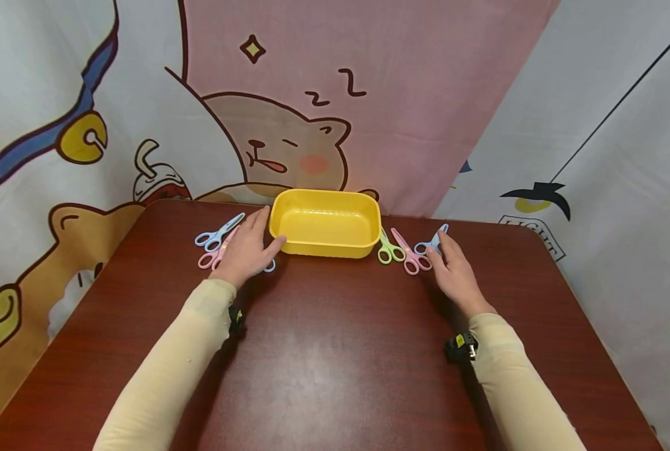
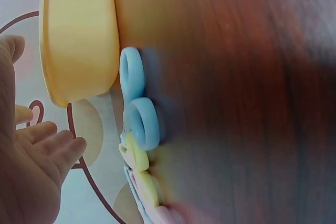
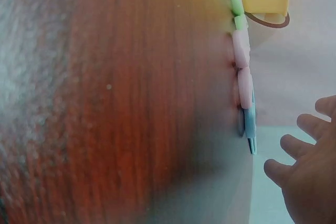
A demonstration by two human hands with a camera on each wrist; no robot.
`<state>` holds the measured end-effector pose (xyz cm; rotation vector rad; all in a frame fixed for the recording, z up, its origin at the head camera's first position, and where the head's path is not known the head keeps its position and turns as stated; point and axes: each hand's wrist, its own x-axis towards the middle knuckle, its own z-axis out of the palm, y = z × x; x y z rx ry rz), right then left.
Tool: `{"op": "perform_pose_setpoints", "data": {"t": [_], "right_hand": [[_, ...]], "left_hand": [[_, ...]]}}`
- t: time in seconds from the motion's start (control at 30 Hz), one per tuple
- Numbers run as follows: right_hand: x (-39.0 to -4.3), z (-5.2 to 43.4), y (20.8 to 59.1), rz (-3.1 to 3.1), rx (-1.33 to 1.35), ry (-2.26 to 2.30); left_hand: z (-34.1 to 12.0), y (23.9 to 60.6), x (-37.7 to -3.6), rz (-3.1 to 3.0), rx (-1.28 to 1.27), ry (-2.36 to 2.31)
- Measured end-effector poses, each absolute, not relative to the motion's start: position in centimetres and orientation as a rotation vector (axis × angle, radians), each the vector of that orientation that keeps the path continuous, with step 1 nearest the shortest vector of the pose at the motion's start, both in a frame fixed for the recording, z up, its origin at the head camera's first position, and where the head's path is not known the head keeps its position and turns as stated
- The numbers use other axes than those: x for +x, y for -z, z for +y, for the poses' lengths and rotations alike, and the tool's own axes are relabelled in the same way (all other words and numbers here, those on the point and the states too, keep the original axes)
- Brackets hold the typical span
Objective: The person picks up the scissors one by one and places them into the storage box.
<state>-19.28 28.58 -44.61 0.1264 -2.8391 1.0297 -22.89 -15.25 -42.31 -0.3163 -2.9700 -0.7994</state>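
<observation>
— While both arms reach up the middle of the frame, what does each hand meet?

— Left of centre, the left hand (image 1: 248,249) lies flat with relaxed, straight fingers over a pile of scissors, gripping nothing. Its fingertips touch the left wall of the yellow tub (image 1: 325,222). A blue pair (image 1: 217,233) and a pink pair (image 1: 213,255) stick out on the hand's left; another blue handle (image 1: 269,267) peeks out at its lower right.

— And right of centre?

— The right hand (image 1: 455,273) also lies slack and open, fingers loosely extended. Its fingertips are at a small blue pair of scissors (image 1: 430,242). I cannot tell whether they press it.

— What lies between that hand and the tub?

— A pink pair (image 1: 409,252) just left of the blue one, then a green pair (image 1: 388,248) just beside the tub's right wall.

— Where does all this rest?

— On a dark red-brown wooden table (image 1: 335,363). The tub sits at its far edge, centre of the frame. Behind hangs a cartoon bear curtain (image 1: 289,150) across the upper half.
</observation>
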Motion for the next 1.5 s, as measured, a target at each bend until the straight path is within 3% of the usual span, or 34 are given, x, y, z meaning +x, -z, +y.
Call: {"op": "perform_pose_setpoints", "data": {"t": [1.03, 1.5], "right_hand": [[-19.3, 29.5, 44.5, -2.777, -0.331, -1.274], [-20.3, 30.0, 45.5, -2.778, -0.369, -1.219]], "left_hand": [[-13.3, 42.7, -23.3, -2.902, -0.063, 1.249], [-12.7, 43.6, -23.3, -2.813, -0.089, 1.357]]}}
